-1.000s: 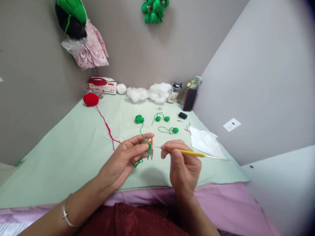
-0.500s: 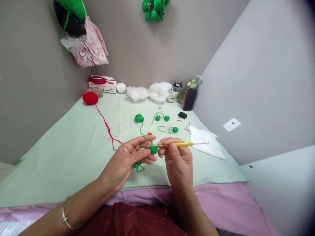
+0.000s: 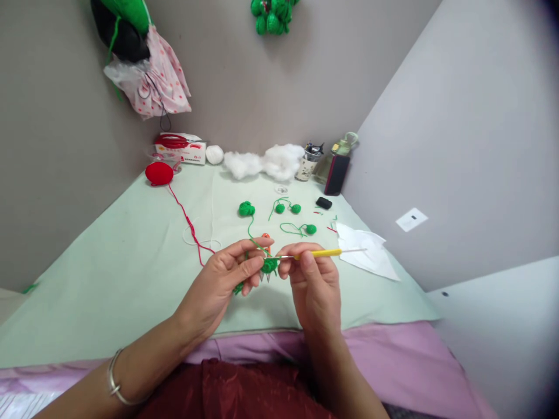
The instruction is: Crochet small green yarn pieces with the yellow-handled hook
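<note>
Green cloth covers the bench [image 3: 131, 279], where left fingers [image 3: 250, 270] pinch a small green crochet piece [image 3: 269, 266] and right fingers [image 3: 301, 262] grip a yellow-handled hook [image 3: 327, 253] against it

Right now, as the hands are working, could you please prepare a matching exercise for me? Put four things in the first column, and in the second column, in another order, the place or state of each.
Column one:
1. left hand
2. right hand
3. phone
4. red yarn ball

Column two:
A. in front of the green bottle
B. holds the yellow hook
C. near the white box
D. pinches green crochet work

Right pairs: 1-D, 2-B, 3-A, 4-C
</note>
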A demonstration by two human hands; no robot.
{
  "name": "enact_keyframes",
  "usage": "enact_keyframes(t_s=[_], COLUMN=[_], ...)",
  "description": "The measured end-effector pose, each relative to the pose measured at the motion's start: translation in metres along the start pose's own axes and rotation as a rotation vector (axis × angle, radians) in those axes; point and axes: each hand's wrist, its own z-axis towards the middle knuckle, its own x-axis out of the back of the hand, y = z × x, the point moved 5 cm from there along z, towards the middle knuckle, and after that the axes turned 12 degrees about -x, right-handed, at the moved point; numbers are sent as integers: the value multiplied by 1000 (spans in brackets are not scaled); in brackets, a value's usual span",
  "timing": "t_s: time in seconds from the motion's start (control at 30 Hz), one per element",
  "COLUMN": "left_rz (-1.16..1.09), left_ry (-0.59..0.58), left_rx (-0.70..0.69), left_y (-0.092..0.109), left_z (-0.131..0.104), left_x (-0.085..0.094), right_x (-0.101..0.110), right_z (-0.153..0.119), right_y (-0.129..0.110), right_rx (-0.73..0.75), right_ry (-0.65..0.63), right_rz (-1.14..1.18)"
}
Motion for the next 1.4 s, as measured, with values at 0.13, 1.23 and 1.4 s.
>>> enact_keyframes(t_s=[0.13,1.23,1.4], left_rz=[-38,-25,-51], left_ry=[-15,9,6], left_rx=[34,15,52], left_y=[0,4,3], left_z=[-2,-4,-3], left_x=[-1,-2,0], right_x=[0,-9,-2], right_z=[-2,-35,-24], right_y=[-3,-17,-13], right_rx=[30,602,323], right_ry=[-20,13,49], right_rz=[-28,-729,-403])
